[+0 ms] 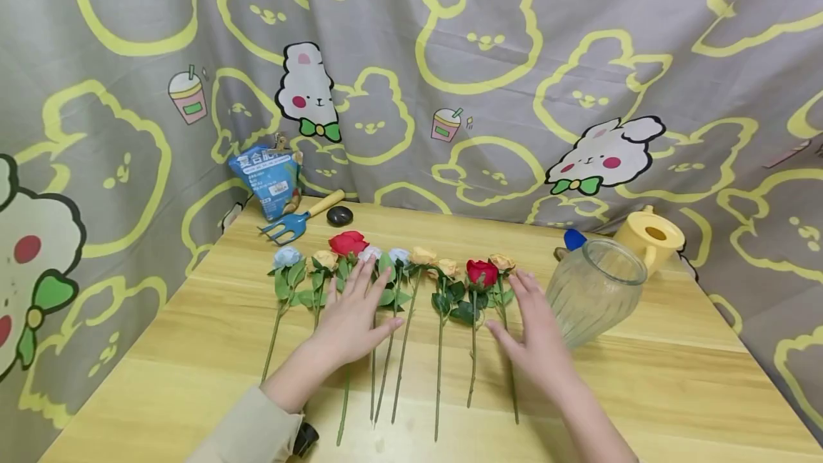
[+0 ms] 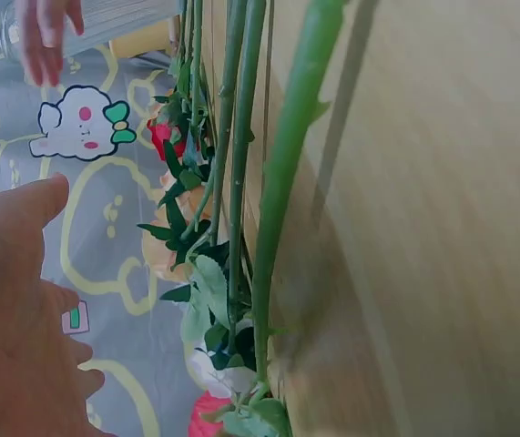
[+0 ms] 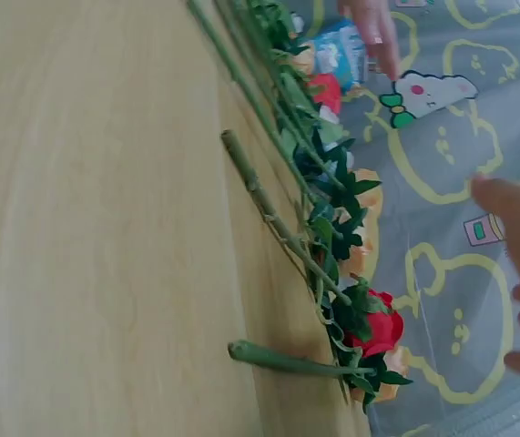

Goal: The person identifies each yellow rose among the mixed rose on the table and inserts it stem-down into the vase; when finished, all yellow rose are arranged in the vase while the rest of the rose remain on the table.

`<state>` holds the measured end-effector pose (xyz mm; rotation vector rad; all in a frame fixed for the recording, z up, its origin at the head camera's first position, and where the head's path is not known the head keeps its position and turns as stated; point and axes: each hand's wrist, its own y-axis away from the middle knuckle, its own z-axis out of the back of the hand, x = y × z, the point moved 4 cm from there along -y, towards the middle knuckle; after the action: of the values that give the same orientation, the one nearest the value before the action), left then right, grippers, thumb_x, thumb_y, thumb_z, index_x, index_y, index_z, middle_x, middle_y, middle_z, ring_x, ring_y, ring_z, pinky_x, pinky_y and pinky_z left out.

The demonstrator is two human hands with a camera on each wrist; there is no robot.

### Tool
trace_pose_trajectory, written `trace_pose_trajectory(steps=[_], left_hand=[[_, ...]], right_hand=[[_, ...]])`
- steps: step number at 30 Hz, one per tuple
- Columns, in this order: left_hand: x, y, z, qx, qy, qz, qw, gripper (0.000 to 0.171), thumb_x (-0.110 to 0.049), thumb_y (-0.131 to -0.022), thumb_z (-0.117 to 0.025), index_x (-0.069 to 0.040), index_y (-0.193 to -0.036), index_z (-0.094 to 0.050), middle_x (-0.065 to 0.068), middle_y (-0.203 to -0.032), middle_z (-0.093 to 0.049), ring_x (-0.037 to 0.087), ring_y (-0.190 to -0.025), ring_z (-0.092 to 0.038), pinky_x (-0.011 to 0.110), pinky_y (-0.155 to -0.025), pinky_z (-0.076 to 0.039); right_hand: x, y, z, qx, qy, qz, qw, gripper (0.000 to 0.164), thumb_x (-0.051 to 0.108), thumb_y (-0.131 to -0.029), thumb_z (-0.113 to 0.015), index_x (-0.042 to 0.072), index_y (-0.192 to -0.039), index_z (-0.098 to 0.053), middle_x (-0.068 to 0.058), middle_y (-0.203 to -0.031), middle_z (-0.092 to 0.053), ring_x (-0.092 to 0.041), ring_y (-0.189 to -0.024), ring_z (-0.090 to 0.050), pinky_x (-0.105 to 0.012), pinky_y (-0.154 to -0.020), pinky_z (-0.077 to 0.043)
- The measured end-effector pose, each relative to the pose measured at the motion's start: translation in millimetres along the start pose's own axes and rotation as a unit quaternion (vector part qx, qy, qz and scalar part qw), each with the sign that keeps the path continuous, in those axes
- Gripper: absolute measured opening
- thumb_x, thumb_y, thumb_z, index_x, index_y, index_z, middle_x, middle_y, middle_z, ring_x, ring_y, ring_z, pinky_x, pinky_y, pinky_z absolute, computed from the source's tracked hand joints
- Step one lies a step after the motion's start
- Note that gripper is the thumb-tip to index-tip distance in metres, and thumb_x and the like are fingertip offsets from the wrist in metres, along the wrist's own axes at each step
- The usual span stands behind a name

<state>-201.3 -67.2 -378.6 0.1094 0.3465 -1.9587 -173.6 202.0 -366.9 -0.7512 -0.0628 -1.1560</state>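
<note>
Several artificial roses lie side by side in a row on the wooden table (image 1: 193, 349), blooms toward the back and green stems toward the front. In the head view my left hand (image 1: 352, 316) is held over the stems left of centre, fingers spread and straight, below a red rose (image 1: 348, 243). My right hand (image 1: 539, 338) hovers at the row's right end, near a dark red rose (image 1: 482, 274) and a yellow rose (image 1: 501, 262). Both wrist views show the hands above the roses, with gaps below. A pale blue rose (image 1: 286, 256) lies at the left end.
A ribbed glass vase (image 1: 594, 299) stands right of the roses, with a yellow watering can (image 1: 649, 234) behind it. At the back left are a blue fertilizer bag (image 1: 270, 181), a small blue hand fork (image 1: 286, 227) and a black stone-like object (image 1: 339, 216). A patterned curtain (image 1: 386, 34) encloses the table.
</note>
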Motion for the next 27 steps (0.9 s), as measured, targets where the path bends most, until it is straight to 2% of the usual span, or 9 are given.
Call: trace_pose_trajectory(steps=[2,4,6,8,10,12,15,20,27], left_hand=[[1.6,0.8,0.4,-0.007,0.006,0.001,1.0,0.081,-0.07,-0.083,-0.026,-0.02,-0.145,-0.013,0.009,-0.149,0.001,0.028,-0.135,0.001,0.063,-0.098,-0.009],[3.5,2.0,0.8,-0.011,0.012,0.005,0.9999,0.081,-0.071,-0.083,-0.025,-0.019,-0.145,-0.014,0.009,-0.149,0.0,0.028,-0.135,0.0,0.063,-0.098,-0.009],[5.8,3.5,-0.1,-0.007,0.018,0.01,0.9998,0.082,-0.071,-0.082,-0.025,-0.02,-0.145,-0.015,0.008,-0.149,0.002,0.028,-0.135,0.001,0.063,-0.099,-0.007],[7.7,5.3,-1.4,-0.005,0.018,0.01,0.9998,0.081,-0.07,-0.082,-0.026,-0.019,-0.145,-0.016,0.008,-0.149,0.002,0.028,-0.135,0.002,0.063,-0.099,-0.006],[8.9,7.3,-2.1,-0.004,0.02,0.007,0.9998,0.08,-0.068,-0.084,-0.031,-0.017,-0.144,-0.019,0.009,-0.149,0.001,0.029,-0.135,0.001,0.063,-0.099,-0.005],[9.6,9.8,-2.0,-0.007,0.025,0.003,0.9997,0.077,-0.063,-0.085,-0.039,-0.015,-0.143,-0.024,0.011,-0.149,-0.001,0.031,-0.135,0.0,0.063,-0.098,-0.005],[10.2,14.4,-0.3,-0.012,0.036,0.006,0.9993,0.073,-0.054,-0.085,-0.049,-0.014,-0.142,-0.028,0.011,-0.149,-0.003,0.031,-0.135,0.0,0.063,-0.098,-0.003],[12.1,19.7,0.9,-0.017,0.029,0.008,0.9994,0.071,-0.051,-0.084,-0.053,-0.014,-0.141,-0.031,0.009,-0.149,-0.002,0.03,-0.135,-0.001,0.064,-0.097,-0.006],[11.0,21.9,0.4,-0.011,0.031,0.004,0.9995,0.071,-0.05,-0.083,-0.055,-0.014,-0.14,-0.032,0.011,-0.149,-0.004,0.032,-0.134,-0.003,0.066,-0.096,-0.007]], right_hand=[[2.6,0.6,10.6,-0.054,-0.031,0.043,0.997,0.066,0.026,-0.08,-0.066,-0.002,-0.133,-0.037,-0.017,-0.137,-0.035,-0.036,-0.125,-0.029,-0.045,-0.104,-0.02],[6.2,1.7,23.9,-0.128,-0.052,0.106,0.985,0.053,0.027,-0.084,-0.062,-0.007,-0.121,-0.047,-0.02,-0.123,-0.048,-0.035,-0.114,-0.041,-0.036,-0.102,-0.026],[10.5,3.8,38.8,-0.215,-0.06,0.174,0.959,0.045,0.03,-0.086,-0.058,-0.011,-0.106,-0.055,-0.023,-0.104,-0.056,-0.034,-0.098,-0.049,-0.028,-0.097,-0.031],[13.1,6.6,54.2,-0.307,-0.062,0.217,0.925,0.045,0.033,-0.087,-0.056,-0.012,-0.093,-0.057,-0.024,-0.089,-0.056,-0.033,-0.086,-0.05,-0.026,-0.092,-0.034],[12.6,8.9,68.5,-0.386,-0.074,0.219,0.893,0.048,0.034,-0.084,-0.061,-0.013,-0.088,-0.053,-0.023,-0.087,-0.054,-0.033,-0.086,-0.048,-0.028,-0.09,-0.033],[8.2,11.3,80.6,-0.43,-0.104,0.178,0.879,0.056,0.037,-0.078,-0.067,-0.014,-0.093,-0.048,-0.021,-0.098,-0.052,-0.031,-0.095,-0.044,-0.031,-0.092,-0.029],[-5.3,15.5,89.6,-0.42,-0.163,0.074,0.89,0.068,0.031,-0.073,-0.074,-0.013,-0.111,-0.038,-0.014,-0.123,-0.04,-0.028,-0.115,-0.033,-0.032,-0.097,-0.022],[-43.1,25.7,74.7,-0.32,-0.2,-0.102,0.92,0.09,0.003,-0.069,-0.074,0.006,-0.139,-0.017,-0.008,-0.142,-0.02,-0.02,-0.129,-0.019,-0.033,-0.105,-0.017],[-82.9,31.1,53.4,-0.264,-0.208,-0.195,0.921,0.111,-0.002,-0.067,-0.075,0.021,-0.143,0.003,-0.009,-0.147,-0.009,-0.016,-0.132,-0.012,-0.035,-0.107,-0.01]])
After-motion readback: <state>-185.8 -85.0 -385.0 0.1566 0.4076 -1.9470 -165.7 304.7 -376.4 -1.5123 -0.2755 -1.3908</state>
